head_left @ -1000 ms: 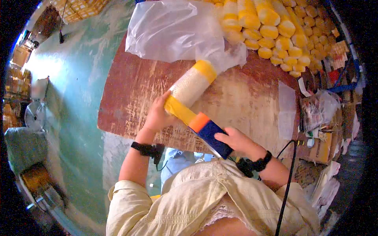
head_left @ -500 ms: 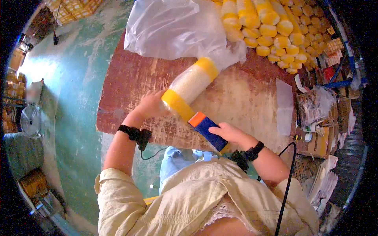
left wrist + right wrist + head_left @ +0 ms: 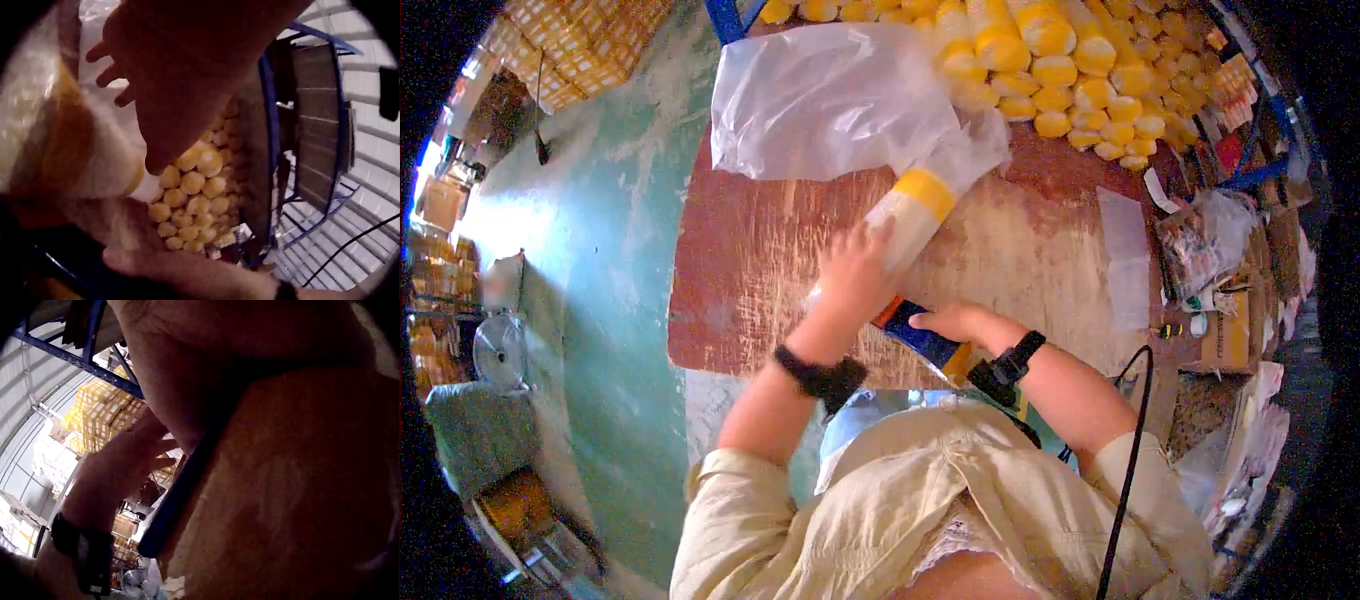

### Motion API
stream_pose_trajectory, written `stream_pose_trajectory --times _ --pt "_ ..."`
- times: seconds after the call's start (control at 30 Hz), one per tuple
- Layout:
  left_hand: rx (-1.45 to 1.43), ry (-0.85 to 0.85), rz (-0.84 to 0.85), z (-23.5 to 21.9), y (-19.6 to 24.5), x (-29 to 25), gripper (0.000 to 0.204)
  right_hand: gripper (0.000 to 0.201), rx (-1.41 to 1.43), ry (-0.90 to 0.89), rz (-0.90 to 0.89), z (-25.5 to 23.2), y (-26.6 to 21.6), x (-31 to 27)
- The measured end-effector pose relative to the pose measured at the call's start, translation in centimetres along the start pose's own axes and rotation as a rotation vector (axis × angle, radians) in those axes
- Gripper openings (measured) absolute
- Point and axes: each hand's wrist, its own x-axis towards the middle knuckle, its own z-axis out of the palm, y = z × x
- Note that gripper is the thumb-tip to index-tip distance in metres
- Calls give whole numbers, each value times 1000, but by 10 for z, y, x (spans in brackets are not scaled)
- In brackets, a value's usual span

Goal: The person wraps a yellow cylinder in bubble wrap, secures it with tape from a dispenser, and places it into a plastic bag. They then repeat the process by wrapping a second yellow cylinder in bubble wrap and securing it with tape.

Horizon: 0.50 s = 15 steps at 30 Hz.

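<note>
A white roll (image 3: 912, 222) with a yellow band at its far end lies aslant on the table, partly inside clear plastic. My left hand (image 3: 856, 272) lies over its near end with fingers spread, hiding that part. In the left wrist view the fingers (image 3: 112, 74) reach out beside the roll (image 3: 37, 119). My right hand (image 3: 962, 322) grips a dark blue tape dispenser (image 3: 922, 332) with an orange end, just right of the left hand. Its blue edge (image 3: 181, 494) shows dark in the right wrist view.
A large clear plastic bag (image 3: 820, 105) covers the table's far left. Many yellow-ended rolls (image 3: 1090, 100) are stacked at the far right. A translucent sheet (image 3: 1124, 260) lies along the right edge of the worn red-brown table (image 3: 730, 300). A black cable (image 3: 1127, 480) hangs beside my right arm.
The left hand has moved from the roll's near left side up and over its top. The tape dispenser stays in the right hand, by the roll's near end; the yellow strip is now hidden.
</note>
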Motion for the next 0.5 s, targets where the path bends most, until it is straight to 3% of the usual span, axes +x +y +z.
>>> stream_pose_trajectory --times 0.07,0.1,0.2,0.33,0.43,0.47,0.5 --pt "218 -109 -39 24 13 9 85 54 -233 54 48 -1 -11 -3" --pt "189 -132 -49 28 11 16 87 55 -344 82 81 -2 -12 -4" --pt "101 -229 -76 18 -1 20 95 57 -291 47 -20 -3 7 -4" --pt "-156 -311 -166 14 -7 10 97 52 -316 -20 -79 -15 16 -23" --pt "-440 -183 -101 47 -33 -9 93 52 -359 -149 -164 -34 36 -32" --pt "-660 -143 -98 57 -38 -17 88 53 -339 -167 -232 -38 48 -28" --pt "-625 -173 -121 52 -43 -22 88 55 -320 -184 -300 -37 52 -24"
